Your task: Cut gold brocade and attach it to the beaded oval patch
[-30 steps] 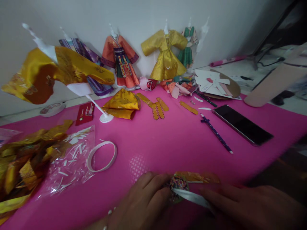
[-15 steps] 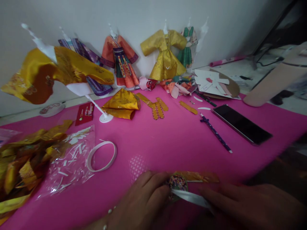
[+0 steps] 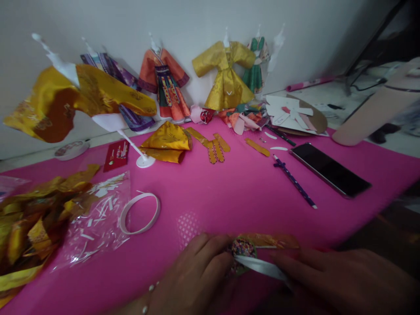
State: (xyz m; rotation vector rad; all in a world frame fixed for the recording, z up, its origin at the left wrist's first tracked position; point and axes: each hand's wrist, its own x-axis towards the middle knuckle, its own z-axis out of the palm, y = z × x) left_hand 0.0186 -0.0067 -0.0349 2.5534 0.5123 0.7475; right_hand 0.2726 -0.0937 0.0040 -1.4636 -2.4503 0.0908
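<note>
At the bottom centre, my left hand [image 3: 200,271] has its fingers closed at the left edge of a small round patch of multicoloured beads [image 3: 243,248]. My right hand [image 3: 334,275] is to the right, its fingers closed on a narrow white strip [image 3: 262,266] that runs from the bead patch toward my palm. Just behind the beads lies a flat golden fabric strip [image 3: 275,240] on the pink table [image 3: 210,192]. My left fingertips hide part of the bead patch.
Bag with white scraps [image 3: 98,218] and golden fabric pieces [image 3: 39,227] at left; white tape ring [image 3: 140,213]; purple pencil [image 3: 297,183]; phone [image 3: 331,169]; beige bottle [image 3: 377,105] at right. Dressed doll stands, including an orange one [image 3: 167,87], line the wall.
The view has shifted very slightly. My right fingers have moved slightly left along the white strip; my left hand has barely moved.
</note>
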